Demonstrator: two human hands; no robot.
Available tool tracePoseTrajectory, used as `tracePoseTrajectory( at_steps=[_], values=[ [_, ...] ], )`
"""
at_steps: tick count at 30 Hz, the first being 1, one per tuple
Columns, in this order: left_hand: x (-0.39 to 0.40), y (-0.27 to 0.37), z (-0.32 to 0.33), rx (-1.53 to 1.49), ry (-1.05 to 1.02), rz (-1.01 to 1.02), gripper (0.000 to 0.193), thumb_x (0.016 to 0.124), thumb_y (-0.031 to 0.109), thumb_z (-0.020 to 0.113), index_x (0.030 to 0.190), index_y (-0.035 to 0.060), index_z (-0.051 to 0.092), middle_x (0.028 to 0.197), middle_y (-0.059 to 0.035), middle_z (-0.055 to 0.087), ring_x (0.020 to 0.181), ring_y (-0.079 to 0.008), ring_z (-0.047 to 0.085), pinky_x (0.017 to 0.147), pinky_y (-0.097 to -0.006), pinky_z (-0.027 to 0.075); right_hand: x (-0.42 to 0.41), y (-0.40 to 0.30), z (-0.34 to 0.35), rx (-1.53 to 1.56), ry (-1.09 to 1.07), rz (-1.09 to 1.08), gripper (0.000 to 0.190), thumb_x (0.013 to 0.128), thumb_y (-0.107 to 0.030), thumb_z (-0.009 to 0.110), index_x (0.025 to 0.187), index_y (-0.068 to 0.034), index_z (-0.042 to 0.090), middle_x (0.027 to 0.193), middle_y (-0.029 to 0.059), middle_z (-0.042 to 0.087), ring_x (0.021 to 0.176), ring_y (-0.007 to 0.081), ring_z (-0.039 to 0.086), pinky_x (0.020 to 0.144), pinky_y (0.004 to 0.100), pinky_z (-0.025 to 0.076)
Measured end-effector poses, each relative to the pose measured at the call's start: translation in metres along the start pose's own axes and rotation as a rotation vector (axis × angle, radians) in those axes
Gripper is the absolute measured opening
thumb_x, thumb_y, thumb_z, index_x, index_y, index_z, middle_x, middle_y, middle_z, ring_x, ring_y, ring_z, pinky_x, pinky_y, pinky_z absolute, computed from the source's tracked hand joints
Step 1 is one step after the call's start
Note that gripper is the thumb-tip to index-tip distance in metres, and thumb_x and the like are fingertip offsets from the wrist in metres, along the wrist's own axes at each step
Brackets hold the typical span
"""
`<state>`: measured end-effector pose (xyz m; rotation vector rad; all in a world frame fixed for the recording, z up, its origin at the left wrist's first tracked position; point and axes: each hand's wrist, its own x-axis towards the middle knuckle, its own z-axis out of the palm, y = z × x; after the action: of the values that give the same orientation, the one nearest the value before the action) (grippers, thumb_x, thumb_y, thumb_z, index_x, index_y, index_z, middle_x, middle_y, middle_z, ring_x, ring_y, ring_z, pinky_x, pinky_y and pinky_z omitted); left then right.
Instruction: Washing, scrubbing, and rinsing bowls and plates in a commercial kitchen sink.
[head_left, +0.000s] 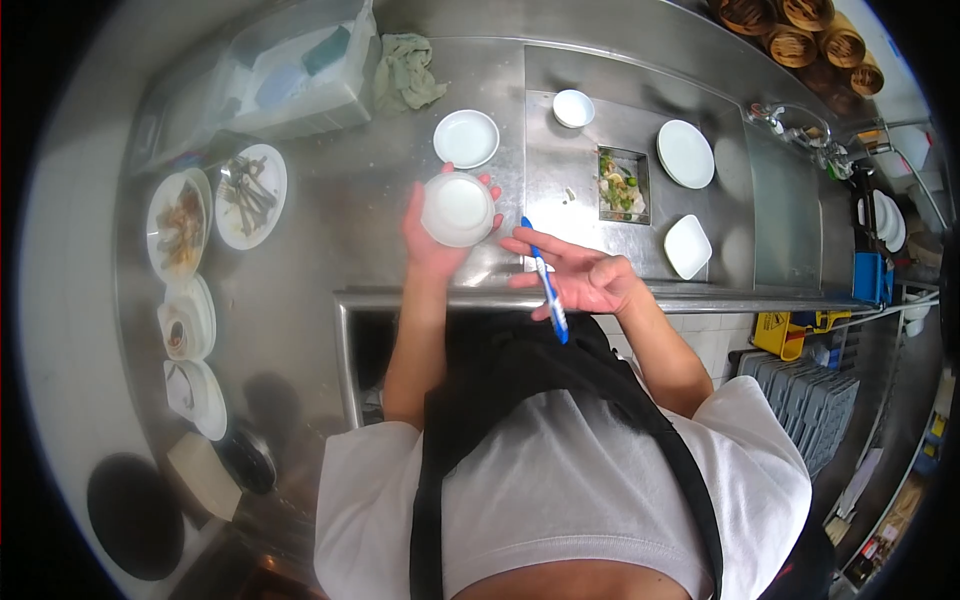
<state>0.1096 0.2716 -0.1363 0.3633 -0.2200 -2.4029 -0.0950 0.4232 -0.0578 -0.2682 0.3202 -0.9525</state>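
My left hand (442, 232) holds a small white bowl (459, 208) over the steel counter, close beside a round white dish (466, 139). A blue-and-white pen or brush (550, 289) lies across the fingers of my right hand (574, 271); it looks like a toothbrush, but its exact kind is unclear. Right of my hands, food scraps (621, 184) fill a square recess in the steel sink surface (555, 165). Around that recess are a small white bowl (574, 109), round white plates (685, 154) and a squarish white dish (688, 247).
Soiled plates (178, 225) and an oval plate with cutlery (251, 196) line the left side. A translucent plastic bin (315, 97) and green cloth (409, 71) stand behind. A faucet (806, 135) is at right. The counter's raised metal edge (480, 300) runs before me.
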Motion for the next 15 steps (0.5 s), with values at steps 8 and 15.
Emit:
tracePoseTrajectory(
  at_steps=[8,15],
  values=[
    [0.006,-0.018,0.007,-0.005,0.065,-0.003,0.072,0.099,0.058,0.045,0.157,0.0193,0.029,0.156,-0.0294,0.034,0.142,-0.0515,0.035,0.110,-0.0721,0.030,-0.014,-0.018,-0.013,-0.866,0.596,-0.080,0.053,0.103,-0.003,0.049,0.153,-0.002,0.030,0.134,0.0140,0.058,0.068,0.0107,0.063,0.064,0.0247,0.054],
    [0.010,-0.035,0.020,0.165,-0.082,0.031,0.068,0.100,0.052,0.048,0.156,0.0165,0.032,0.146,-0.0282,0.045,0.132,-0.0458,0.048,0.108,-0.0634,0.039,0.019,-0.014,-0.016,-0.818,0.510,-0.022,0.025,0.108,-0.028,0.049,0.112,-0.006,0.061,0.076,-0.0010,0.058,0.047,0.0045,0.040,0.041,0.0219,0.030]
  ],
)
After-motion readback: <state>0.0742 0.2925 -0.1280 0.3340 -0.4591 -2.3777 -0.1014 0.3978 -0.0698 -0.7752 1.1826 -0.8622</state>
